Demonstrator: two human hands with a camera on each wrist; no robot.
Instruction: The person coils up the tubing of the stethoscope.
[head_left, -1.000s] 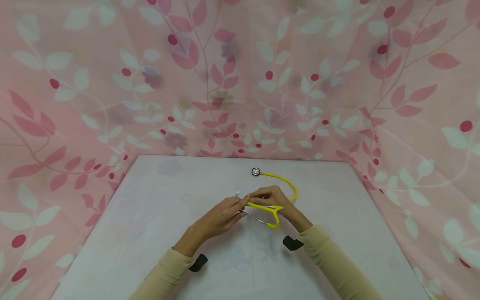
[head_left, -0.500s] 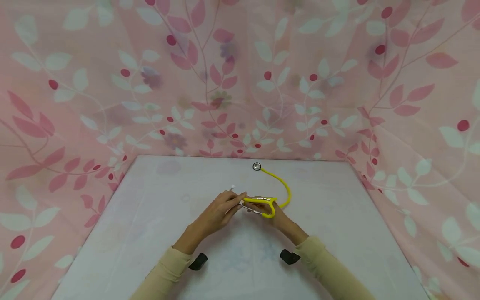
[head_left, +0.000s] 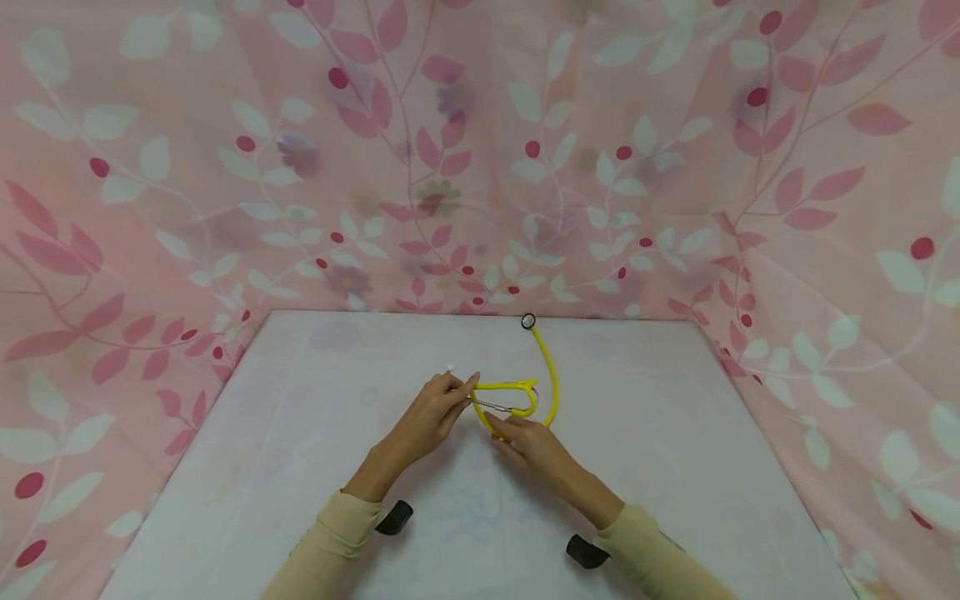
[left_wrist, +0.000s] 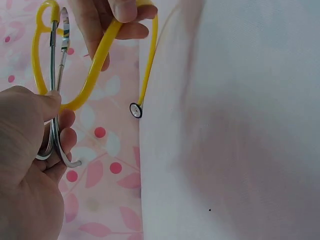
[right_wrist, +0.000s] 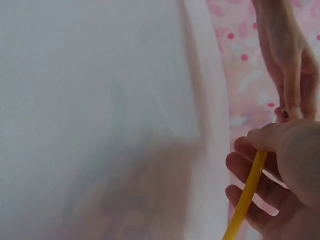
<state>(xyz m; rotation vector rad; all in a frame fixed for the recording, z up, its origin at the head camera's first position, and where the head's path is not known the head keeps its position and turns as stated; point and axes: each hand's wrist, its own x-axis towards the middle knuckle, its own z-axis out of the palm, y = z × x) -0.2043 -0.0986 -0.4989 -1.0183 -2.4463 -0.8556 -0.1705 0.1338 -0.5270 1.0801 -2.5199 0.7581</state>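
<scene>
A stethoscope with yellow tubing (head_left: pixel 553 383) is held between both hands above the white table. My left hand (head_left: pixel 433 410) pinches its folded metal ear tubes (left_wrist: pixel 53 75) together with part of the yellow tube, thumb on top. Below those fingers the bent ends of the ear tubes stick out. My right hand (head_left: pixel 536 450) holds the yellow tube (right_wrist: pixel 246 197) farther along, between thumb and fingers. From there the tubing curves away to the round chest piece (head_left: pixel 528 321), which lies at the table's far edge.
The white table (head_left: pixel 337 350) is bounded by pink leaf-patterned cloth (head_left: pixel 480 167) at the back and sides. A black piece (head_left: pixel 394 518) sits beneath the left wrist, and another black piece (head_left: pixel 587 552) is under the right wrist.
The right hand has moved down and toward me, away from the left hand, drawing the yellow tube into a loop. The left hand has shifted slightly left; the chest piece has slid farther back.
</scene>
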